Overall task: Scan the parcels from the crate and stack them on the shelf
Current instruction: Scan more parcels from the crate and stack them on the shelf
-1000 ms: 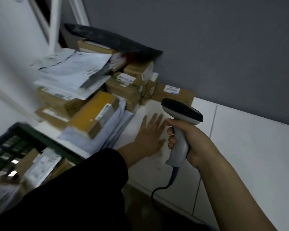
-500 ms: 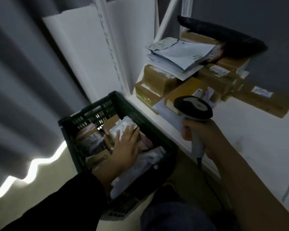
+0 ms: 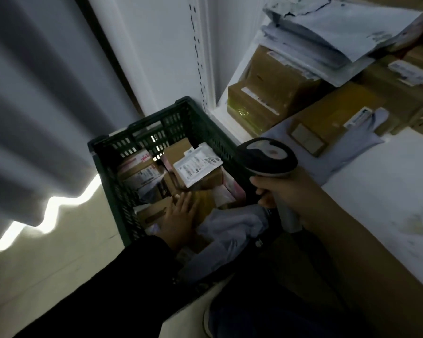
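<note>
Left grip (image 3: 180, 215) released, fingers flat, feeling over crate (image 3: 137, 131) parcels (image 3: 195, 164) for next pick; right grip (image 3: 280, 195) clenching scanner (image 3: 266, 154), ready to scan.

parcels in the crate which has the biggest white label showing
The brown box at back right of the crate: a big white label lies askew on top; others show smaller ones.
</note>
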